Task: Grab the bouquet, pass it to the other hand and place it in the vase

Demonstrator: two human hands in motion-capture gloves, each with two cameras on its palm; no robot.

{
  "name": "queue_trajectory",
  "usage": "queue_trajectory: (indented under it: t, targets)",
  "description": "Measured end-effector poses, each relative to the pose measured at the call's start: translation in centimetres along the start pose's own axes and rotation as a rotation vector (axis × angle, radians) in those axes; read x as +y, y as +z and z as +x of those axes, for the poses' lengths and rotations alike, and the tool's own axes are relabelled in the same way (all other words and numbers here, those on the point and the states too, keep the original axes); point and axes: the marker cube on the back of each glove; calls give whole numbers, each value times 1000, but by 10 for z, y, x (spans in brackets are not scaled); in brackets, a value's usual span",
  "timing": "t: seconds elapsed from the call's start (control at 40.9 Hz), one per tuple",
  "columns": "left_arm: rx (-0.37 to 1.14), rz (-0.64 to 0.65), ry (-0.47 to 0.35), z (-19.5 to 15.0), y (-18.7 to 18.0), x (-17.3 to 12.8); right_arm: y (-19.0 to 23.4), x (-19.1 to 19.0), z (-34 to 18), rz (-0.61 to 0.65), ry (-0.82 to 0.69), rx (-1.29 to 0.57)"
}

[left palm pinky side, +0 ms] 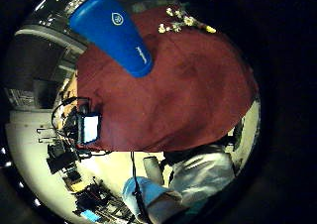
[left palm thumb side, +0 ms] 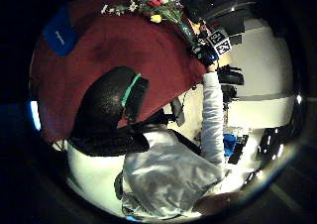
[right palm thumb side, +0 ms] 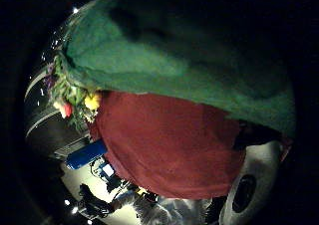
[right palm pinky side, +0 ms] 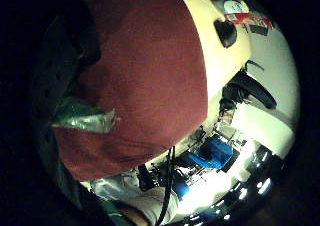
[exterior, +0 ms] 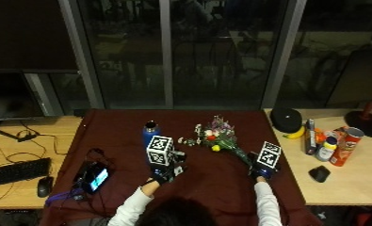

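A bouquet (exterior: 218, 137) of pink, white and yellow flowers in a green wrap lies slanted over the dark red cloth (exterior: 204, 179). My right hand (exterior: 261, 170) grips its stem end near the cloth's right edge. The green wrap (right palm thumb side: 189, 65) fills that palm's view, with the flower heads (right palm thumb side: 70, 96) beyond. The left thumb side palm view shows the bouquet (left palm thumb side: 159, 6) held by the right hand (left palm thumb side: 205, 53). A blue vase (exterior: 150, 132) stands upright behind my left hand (exterior: 164, 172), which hovers above the cloth holding nothing. The vase (left palm pinky side: 113, 31) is close to that palm. Whether the bouquet touches the cloth is unclear.
A small lit device (exterior: 95, 176) with cables lies at the cloth's left edge. A keyboard (exterior: 13, 172) and mouse (exterior: 43, 186) sit further left. On the wooden table to the right are a black cap (exterior: 286, 119), a banana (exterior: 295, 134), bottles, a red can (exterior: 346, 146) and a black mouse (exterior: 318, 173).
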Motion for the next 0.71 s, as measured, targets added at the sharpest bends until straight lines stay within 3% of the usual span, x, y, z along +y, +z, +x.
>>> queue_trajectory:
  t: [0.098,0.195,0.244,0.44,0.513,0.708]
  targets:
    - [3,-28,1,-4,3,-1,-14,12,0,239,-3,-43]
    - [2,-97,19,-4,3,2,-11,-5,-8,562,-21,-134]
    - [1,-115,31,-3,3,3,-9,-10,-12,623,-29,-187]
    - [28,-113,69,5,-6,-2,-20,-3,-31,622,-103,-424]
    - [84,-112,88,8,-16,-8,-29,9,-45,539,-103,-546]
    - [547,34,119,24,-81,-68,-87,60,-117,543,-379,-1020]
